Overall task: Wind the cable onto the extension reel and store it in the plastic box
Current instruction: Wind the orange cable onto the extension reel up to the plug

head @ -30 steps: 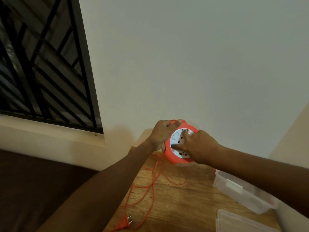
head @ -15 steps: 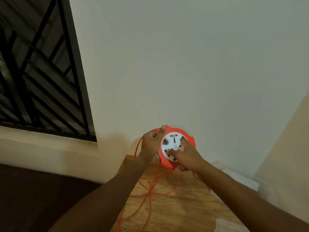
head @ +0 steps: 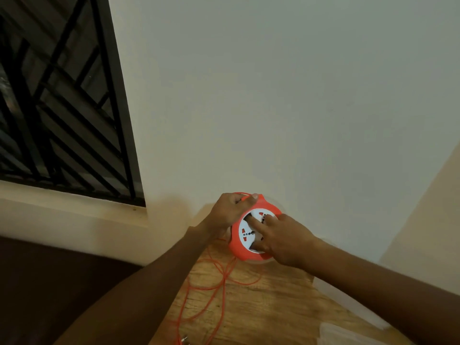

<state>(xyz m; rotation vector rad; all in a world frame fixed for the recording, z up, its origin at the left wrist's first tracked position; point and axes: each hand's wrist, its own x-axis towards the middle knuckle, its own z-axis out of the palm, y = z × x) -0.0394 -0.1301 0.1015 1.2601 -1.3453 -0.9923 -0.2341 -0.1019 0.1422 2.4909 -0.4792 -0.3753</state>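
The orange extension reel (head: 240, 252) with a white socket face (head: 245, 235) is held up above the wooden table (head: 261, 310). My left hand (head: 230, 210) grips its top left rim, thumb on the orange edge, with cable running under the fingers. My right hand (head: 283, 239) rests on the white face, fingers pressed into its recesses. Loose orange cable (head: 221, 282) hangs from the reel and lies in loops on the table down to the bottom edge. A pale blurred corner of the plastic box (head: 348, 334) shows at the lower right, mostly behind my right forearm.
A white wall stands right behind the table. A barred window (head: 62, 108) with a ledge is at the left. Dark floor lies left of the table. A beige surface rises at the far right.
The white socket face has turned under my right fingers while my left hand stays on the rim. The view has shifted, and the plastic box has slipped mostly out of sight.
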